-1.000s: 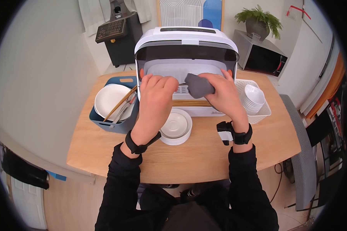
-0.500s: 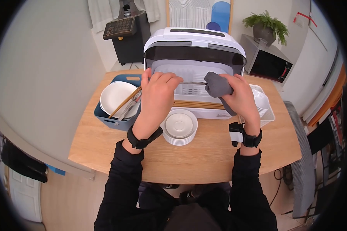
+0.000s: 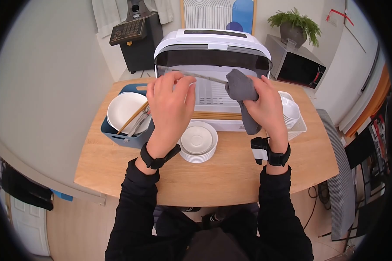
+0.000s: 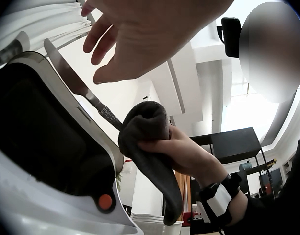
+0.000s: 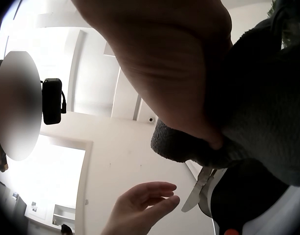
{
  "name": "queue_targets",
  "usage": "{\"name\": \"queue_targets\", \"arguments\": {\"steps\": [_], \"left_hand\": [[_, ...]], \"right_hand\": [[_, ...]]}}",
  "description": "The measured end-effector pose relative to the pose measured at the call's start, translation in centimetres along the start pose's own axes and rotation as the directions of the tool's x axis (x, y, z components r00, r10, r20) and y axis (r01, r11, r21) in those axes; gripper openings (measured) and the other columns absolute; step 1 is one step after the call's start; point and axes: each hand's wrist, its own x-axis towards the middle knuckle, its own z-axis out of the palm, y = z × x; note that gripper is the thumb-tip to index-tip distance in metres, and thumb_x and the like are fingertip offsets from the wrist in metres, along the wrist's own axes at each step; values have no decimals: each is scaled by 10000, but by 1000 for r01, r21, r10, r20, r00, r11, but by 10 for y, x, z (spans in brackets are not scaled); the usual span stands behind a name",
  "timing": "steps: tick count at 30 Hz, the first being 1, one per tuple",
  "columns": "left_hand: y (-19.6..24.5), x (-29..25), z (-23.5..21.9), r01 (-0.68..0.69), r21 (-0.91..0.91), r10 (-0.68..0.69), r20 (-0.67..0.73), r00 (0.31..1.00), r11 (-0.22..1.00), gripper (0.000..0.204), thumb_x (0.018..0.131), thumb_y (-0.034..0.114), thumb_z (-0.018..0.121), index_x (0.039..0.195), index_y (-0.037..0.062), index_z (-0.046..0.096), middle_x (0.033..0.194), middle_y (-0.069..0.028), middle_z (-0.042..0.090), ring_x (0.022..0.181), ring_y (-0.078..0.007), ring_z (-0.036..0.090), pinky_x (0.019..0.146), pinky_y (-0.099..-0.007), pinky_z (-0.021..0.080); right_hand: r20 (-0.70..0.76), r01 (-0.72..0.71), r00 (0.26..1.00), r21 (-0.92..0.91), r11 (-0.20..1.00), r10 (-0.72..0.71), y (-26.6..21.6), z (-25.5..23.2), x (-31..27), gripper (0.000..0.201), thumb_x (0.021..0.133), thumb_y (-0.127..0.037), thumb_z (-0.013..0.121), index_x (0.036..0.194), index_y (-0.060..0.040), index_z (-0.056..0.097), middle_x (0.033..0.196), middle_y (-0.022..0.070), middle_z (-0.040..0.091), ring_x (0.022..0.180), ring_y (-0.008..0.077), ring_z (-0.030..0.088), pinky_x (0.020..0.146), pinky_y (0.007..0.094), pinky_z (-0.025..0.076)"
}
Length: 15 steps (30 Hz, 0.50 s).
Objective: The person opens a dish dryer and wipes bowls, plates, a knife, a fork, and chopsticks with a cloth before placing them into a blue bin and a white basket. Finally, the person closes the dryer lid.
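A grey cloth (image 3: 241,85) is bunched in my right hand (image 3: 266,104), one end hanging below the fingers. Out of its folds a table knife (image 4: 67,71) points left, its patterned handle going into the cloth, where the handle's end is hidden. My left hand (image 3: 172,98) is near the blade with fingers apart and loosely bent, holding nothing; the left wrist view shows a gap between its fingertips and the knife. Behind both hands is a white dish cabinet (image 3: 213,37) with its dark see-through lid (image 3: 213,54) raised. Wooden chopsticks (image 3: 217,115) lie along its front.
At left, a blue basket (image 3: 126,140) holds white plates (image 3: 124,108), chopsticks and cutlery (image 3: 139,122). Stacked white dishes (image 3: 198,141) stand in front of the cabinet on the wooden table (image 3: 231,178). At right, a white basket (image 3: 298,129) holds stacked bowls (image 3: 290,111).
My left fingers have opened away from the knife. The right hand has shifted right overall with the cloth, and the knife, mostly hidden before, now shows between the hands, angled up to the left.
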Motion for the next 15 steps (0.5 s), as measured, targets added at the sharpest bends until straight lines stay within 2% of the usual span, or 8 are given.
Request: {"name": "queue_targets", "arguments": {"steps": [2, 3, 5, 6, 9, 10, 13, 15], "left_hand": [[2, -3, 0, 115, -253, -96, 85, 992, 961, 71, 896, 132, 669, 921, 77, 708, 738, -18, 621, 666, -162, 573, 819, -346, 480], [4, -3, 1, 296, -368, -218, 237, 947, 882, 131, 913, 191, 657, 918, 71, 711, 739, -24, 628, 650, -152, 573, 746, -320, 461], [6, 1, 7, 644, -472, -363, 557, 747, 602, 264, 945, 308, 634, 913, 60, 718, 742, -36, 640, 617, -132, 573, 600, -269, 424], [1, 1, 16, 677, -525, -376, 572, 729, 515, 403, 974, 401, 585, 899, 29, 720, 782, -49, 666, 707, -98, 575, 663, -267, 425], [-4, 5, 32, 712, -637, -471, 551, 689, 296, 405, 964, 386, 605, 913, 0, 718, 822, -47, 683, 803, -110, 596, 734, -268, 439], [0, 5, 31, 760, -619, -503, 601, 622, 200, 382, 968, 338, 592, 939, -25, 708, 877, -72, 697, 885, -134, 609, 825, -279, 452], [10, 7, 27, 855, -516, -574, 686, 448, 52, 351, 977, 288, 556, 994, -36, 693, 935, -104, 703, 903, -158, 629, 877, -297, 471], [9, 5, 30, 873, -485, -571, 703, 424, 50, 332, 983, 253, 526, 1013, -37, 686, 953, -112, 702, 918, -173, 637, 887, -305, 477]], "right_hand": [[-37, 14, 999, 45, 999, -13, -4, 0, 3, 396, 695, -14, 696, 1081, -92, 659, 903, 124, 694, 887, 320, 638, 1019, 440, 436], [-67, 35, 997, 37, 999, -32, -9, 1, 3, 396, 688, -5, 696, 1073, -91, 660, 911, 113, 697, 885, 311, 642, 1012, 437, 437], [-121, 72, 990, 20, 997, -70, -22, 4, -1, 398, 675, 15, 695, 1057, -90, 662, 926, 92, 702, 882, 291, 649, 997, 432, 440], [-158, 113, 981, 5, 994, -111, -26, 8, -3, 402, 668, 22, 696, 1051, -91, 662, 932, 84, 702, 877, 285, 650, 978, 423, 445], [-221, 184, 958, -23, 983, -184, -28, 30, -7, 409, 652, 39, 700, 1038, -92, 663, 947, 66, 703, 867, 271, 653, 921, 401, 458], [-208, 172, 963, -22, 985, -173, -26, 35, -10, 408, 651, 39, 702, 1036, -89, 662, 950, 64, 703, 868, 270, 654, 903, 395, 460], [-161, 164, 974, 17, 986, -160, -26, 33, -14, 400, 653, 20, 717, 1039, -73, 662, 952, 69, 704, 873, 272, 656, 869, 382, 460], [-101, 125, 988, 86, 988, -116, -26, 28, -19, 393, 669, -15, 734, 1052, -65, 663, 962, 86, 704, 884, 278, 658, 853, 381, 468]]}}
